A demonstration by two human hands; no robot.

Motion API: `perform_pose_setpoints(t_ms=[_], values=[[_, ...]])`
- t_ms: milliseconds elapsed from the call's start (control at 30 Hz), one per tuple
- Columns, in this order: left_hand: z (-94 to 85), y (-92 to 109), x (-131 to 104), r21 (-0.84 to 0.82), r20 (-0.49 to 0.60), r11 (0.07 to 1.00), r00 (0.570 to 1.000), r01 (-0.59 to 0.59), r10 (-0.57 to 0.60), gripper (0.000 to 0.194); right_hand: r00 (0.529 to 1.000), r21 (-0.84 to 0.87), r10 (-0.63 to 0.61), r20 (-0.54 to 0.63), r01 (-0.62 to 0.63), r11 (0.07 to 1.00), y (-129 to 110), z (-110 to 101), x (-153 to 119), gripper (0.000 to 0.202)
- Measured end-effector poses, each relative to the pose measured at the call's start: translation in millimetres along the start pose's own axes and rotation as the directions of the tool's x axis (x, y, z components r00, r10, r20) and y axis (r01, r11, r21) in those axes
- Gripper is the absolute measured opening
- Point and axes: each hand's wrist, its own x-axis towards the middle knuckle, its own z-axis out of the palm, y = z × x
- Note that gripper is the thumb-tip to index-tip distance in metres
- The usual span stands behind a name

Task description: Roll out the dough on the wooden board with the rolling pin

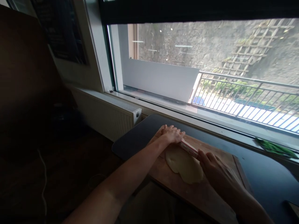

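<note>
A flat, pale sheet of dough (184, 165) with an uneven outline lies on a wooden board (161, 169). Across its far edge runs a rolling pin (188, 148) with red and white print along its middle. My left hand (174, 134) is closed over the pin's left end, fingers curled on top. At the other end, my right hand (211, 161) grips the pin, its fingers bent around it. Both ends of the pin are hidden under my hands. The dough's right edge reaches close to my right hand.
The board rests on a dark table (254, 168) with rounded corners, beside a window sill. A green cloth (275, 148) lies on the sill at right. A white radiator (109, 113) stands left of the table. A dark object (291, 208) sits at the lower right edge.
</note>
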Motion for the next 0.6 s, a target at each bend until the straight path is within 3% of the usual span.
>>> perform_pose_setpoints(t_ms=[67, 167, 300, 367, 467, 600], values=[[3.9, -1.6, -6.6, -0.018, -0.029, 1.000, 0.999, -0.023, 0.022, 0.041, 0.998, 0.000, 0.017, -0.063, -0.017, 1.000, -14.6, -3.6, -23.8, 0.055], [6.0, -19.7, -42.1, -0.050, -0.091, 0.998, 0.995, -0.045, 0.040, 0.052, 0.989, 0.058, -0.011, -0.150, 0.020, 0.998, -38.1, -7.3, -48.4, 0.063], [-5.3, -48.6, -97.2, 0.008, -0.093, 0.996, 0.992, -0.088, 0.088, 0.051, 0.985, 0.148, -0.039, -0.169, 0.064, 0.987, -68.3, -7.5, -59.5, 0.074], [-11.2, -50.5, -105.3, 0.035, -0.096, 0.994, 0.990, -0.103, 0.106, 0.049, 0.985, 0.163, -0.038, -0.169, 0.066, 0.984, -76.9, -6.9, -59.5, 0.075], [-8.7, -31.0, -80.4, 0.048, -0.042, 0.995, 0.995, -0.084, 0.086, 0.049, 0.984, 0.175, -0.048, -0.170, 0.078, 0.981, -76.2, -6.0, -55.6, 0.068], [11.8, 11.0, -15.7, 0.005, 0.034, 0.996, 0.995, 0.089, -0.089, 0.062, 0.975, 0.183, -0.059, -0.212, 0.099, 0.978, -61.2, -3.6, -49.5, 0.056]])
